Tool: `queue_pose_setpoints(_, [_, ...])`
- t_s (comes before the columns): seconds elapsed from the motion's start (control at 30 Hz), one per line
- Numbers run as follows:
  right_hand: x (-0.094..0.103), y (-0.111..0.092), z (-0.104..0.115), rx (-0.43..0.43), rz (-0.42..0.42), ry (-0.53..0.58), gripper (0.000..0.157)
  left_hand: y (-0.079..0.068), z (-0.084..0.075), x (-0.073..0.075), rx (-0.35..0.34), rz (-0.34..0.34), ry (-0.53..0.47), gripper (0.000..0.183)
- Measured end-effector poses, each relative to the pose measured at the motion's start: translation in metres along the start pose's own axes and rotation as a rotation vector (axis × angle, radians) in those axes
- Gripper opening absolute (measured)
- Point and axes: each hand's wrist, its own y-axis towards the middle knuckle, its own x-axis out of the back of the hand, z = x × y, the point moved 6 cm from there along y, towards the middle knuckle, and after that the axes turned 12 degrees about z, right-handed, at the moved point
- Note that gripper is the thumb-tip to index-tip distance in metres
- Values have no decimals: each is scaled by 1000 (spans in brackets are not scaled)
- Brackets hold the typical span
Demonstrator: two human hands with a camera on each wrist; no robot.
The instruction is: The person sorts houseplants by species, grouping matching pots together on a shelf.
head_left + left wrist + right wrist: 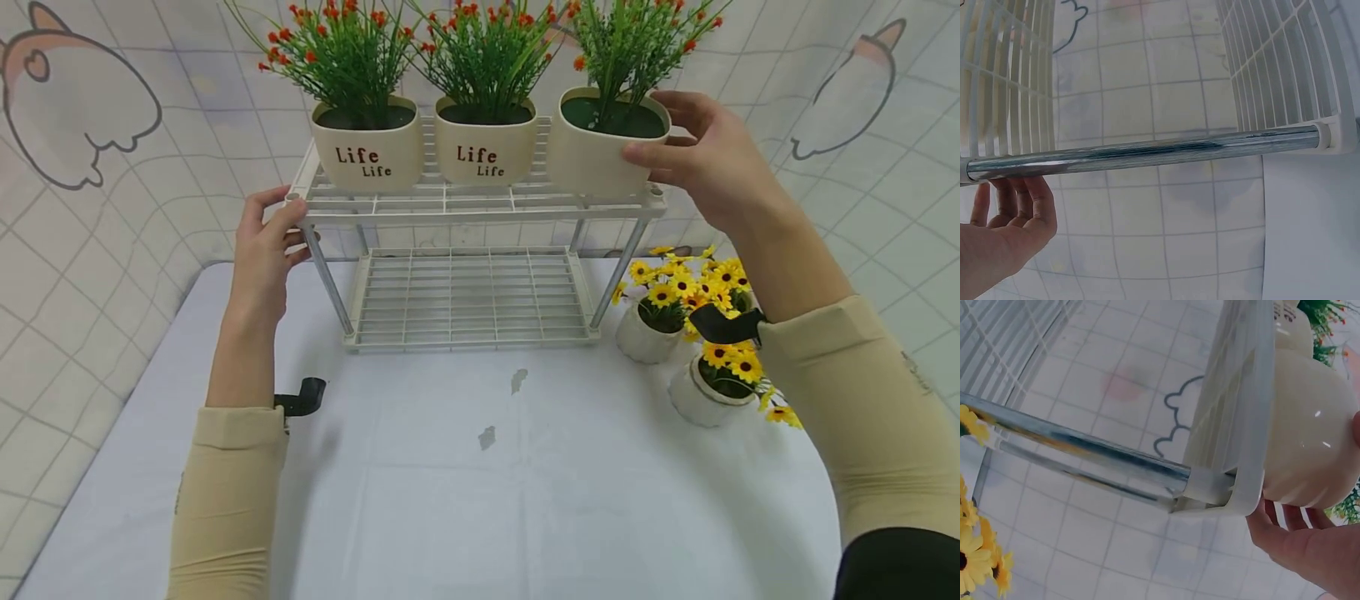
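Right hand (708, 154) on end pot (588, 162), yellow flowers (682, 284) beside rack (480, 218)

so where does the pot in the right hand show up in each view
Head: the pot is at upper right, held by the right hand.
Left wrist: it can't be made out here.
Right wrist: it is large, on the right side, beside the slatted top shelf.
Shared landmark: the white rack, seen in all three views.
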Motion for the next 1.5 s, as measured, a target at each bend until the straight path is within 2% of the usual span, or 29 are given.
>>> queue_pose_setpoints(0.27, [6, 20, -3, -54, -15, -1, 81, 1, -2, 0, -5, 2, -10, 46])
queue_pose_setpoints(0.47, [5, 34, -10, -77, -20, 95, 85, 0, -1, 1, 0, 3, -8, 46])
queue_pose_setpoints(0.8, [3, 37, -15, -122, 19, -95, 86, 0, -1, 0, -1, 0, 13, 47])
queue_pose_setpoints(0.93, [3, 30, -14, -106, 29, -189, 90, 0, -1, 0, 0, 0, 18, 47])
queue_pose_setpoints(1.03, [4, 20, -15, -95, 7, -228, 86, 0, -1, 0, -4, -2, 10, 46])
queue_pose_setpoints(1.2, [4, 0, -17, -74, -45, -261, 74, 0, 0, 1, -16, 0, -7, 45])
queue_pose_setpoints(1.5, [1, -40, -27, -30, -77, -276, 59, 0, 0, 1, -20, 8, -24, 45])
